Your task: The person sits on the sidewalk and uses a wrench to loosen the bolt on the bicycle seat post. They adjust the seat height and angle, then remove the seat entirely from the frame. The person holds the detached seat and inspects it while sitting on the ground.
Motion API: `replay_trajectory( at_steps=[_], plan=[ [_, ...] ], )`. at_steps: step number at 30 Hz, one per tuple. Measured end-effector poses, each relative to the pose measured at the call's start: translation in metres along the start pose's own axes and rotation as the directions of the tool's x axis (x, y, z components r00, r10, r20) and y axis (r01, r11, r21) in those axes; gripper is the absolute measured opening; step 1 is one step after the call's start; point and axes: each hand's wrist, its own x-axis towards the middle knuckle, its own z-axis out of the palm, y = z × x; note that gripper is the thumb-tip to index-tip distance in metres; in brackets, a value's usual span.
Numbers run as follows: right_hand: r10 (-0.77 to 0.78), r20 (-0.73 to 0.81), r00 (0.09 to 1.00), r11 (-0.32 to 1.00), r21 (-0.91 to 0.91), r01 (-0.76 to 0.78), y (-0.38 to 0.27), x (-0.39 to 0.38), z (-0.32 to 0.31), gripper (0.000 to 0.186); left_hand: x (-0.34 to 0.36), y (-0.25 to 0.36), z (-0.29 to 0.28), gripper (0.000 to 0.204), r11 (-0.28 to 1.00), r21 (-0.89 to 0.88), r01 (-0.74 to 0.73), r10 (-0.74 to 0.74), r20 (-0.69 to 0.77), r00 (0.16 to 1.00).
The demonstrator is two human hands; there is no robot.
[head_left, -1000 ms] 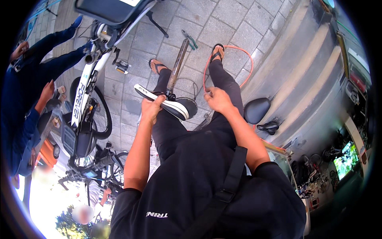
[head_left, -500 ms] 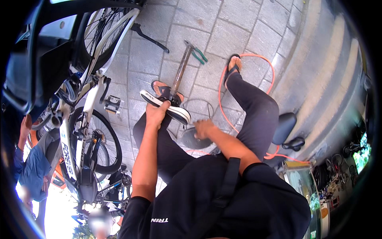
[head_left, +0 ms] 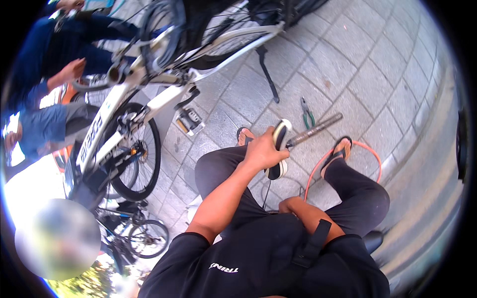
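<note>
My left hand grips a black and white bicycle saddle, its fingers and thumb wrapped round the middle. From the saddle's underside a rusty metal seat post sticks out to the right and away from me. My right hand is down close to my body, between my thighs. Its fingers are mostly hidden, so what it touches does not show. Pliers with green handles lie on the paving just beyond the post.
A white bicycle stands at left, with a pedal and a kickstand towards me. People are beyond it. An orange hose loops round my right foot. The road lies at far right.
My left hand has turned the saddle, so its post points more to the right. My right hand has drawn back towards my body. The view has swung right.
</note>
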Motion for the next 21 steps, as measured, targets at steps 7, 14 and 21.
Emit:
replay_trajectory(
  at_steps=[7,14,21],
  plan=[
    [-0.041,-0.199,0.979,0.989,-0.144,0.012,0.016,0.010,-0.036,0.061,-0.018,-0.018,0.025,0.065,0.988,0.025,-0.151,0.153,-0.088,0.984],
    [-0.172,-0.883,0.436,0.978,-0.101,0.182,-0.001,-0.105,-0.004,0.056,-0.044,-0.048,0.028,0.047,0.875,-0.468,-0.121,0.030,-0.197,0.980],
    [0.215,-0.975,-0.050,0.858,0.164,0.487,0.025,-0.148,0.066,0.045,-0.058,-0.025,0.060,0.029,0.507,-0.824,-0.252,0.160,-0.198,0.967]
  ],
)
